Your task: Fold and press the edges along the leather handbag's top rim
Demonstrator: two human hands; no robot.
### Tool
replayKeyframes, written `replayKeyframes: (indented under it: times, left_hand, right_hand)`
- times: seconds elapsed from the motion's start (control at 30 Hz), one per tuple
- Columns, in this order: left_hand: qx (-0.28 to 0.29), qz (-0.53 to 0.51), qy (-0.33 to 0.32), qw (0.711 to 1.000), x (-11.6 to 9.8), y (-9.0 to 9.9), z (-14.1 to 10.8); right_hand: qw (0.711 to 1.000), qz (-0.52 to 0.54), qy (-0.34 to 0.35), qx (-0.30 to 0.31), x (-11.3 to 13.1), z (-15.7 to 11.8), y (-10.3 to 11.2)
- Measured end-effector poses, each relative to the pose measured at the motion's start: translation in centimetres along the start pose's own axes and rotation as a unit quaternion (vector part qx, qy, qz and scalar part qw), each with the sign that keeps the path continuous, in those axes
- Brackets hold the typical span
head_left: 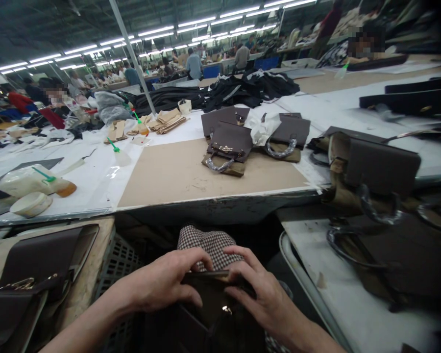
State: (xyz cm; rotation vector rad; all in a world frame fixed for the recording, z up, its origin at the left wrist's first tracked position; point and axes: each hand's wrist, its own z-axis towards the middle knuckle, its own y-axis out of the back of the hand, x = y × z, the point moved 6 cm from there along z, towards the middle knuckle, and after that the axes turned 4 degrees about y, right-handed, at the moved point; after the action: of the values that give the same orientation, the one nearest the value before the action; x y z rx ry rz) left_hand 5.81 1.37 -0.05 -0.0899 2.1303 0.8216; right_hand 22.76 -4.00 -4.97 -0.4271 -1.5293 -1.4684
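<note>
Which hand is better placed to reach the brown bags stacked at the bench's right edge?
Right, probably. The right hand sits on the dark bag nearer the stacked bags; the left hand would cross over.

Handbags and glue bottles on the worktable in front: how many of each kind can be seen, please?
Handbags on the brown board: 2, one on the left and one on the right
Green-capped bottles: 3, near, middle, far
Total: 5
Both hands, left and right, grip another dark bag, not counted.
</note>
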Motion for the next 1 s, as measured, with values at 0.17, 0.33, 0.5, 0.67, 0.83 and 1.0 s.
replayKeyframes:
  times: [0.17,0.33,0.5,0.67,0.83,1.0]
  left_hand:
    - [0.014,0.044,-0.084,0.995,-1.8,-1.5,2.4]
    - [-0.021,0.051,-0.092,0.994,-1.8,-2.1,3.1]
    - [-0.05,0.07,-0.1,0.991,-1.7,-2.7,3.0]
    - [-0.085,0.08,-0.086,0.989,-1.5,-3.4,2.9]
    - [-0.131,0.055,-0.076,0.987,-1.8,-3.5,2.5]
    - [-0.127,0.065,-0.077,0.987,-1.7,-4.1,2.6]
  right_hand:
    - [0.999,0.034,0.021,-0.008,0.0,-0.2,0.3]
    - [0.997,0.044,0.054,-0.041,-0.4,-0.5,0.8]
    - [0.995,0.001,0.092,-0.047,-0.2,-0.6,1.4]
    - [0.996,-0.024,0.08,-0.004,-0.2,-0.7,1.5]
    - [0.998,-0.007,0.07,0.0,-0.4,-0.9,1.7]
    - [0.998,0.01,0.063,-0.006,-0.6,-1.1,1.7]
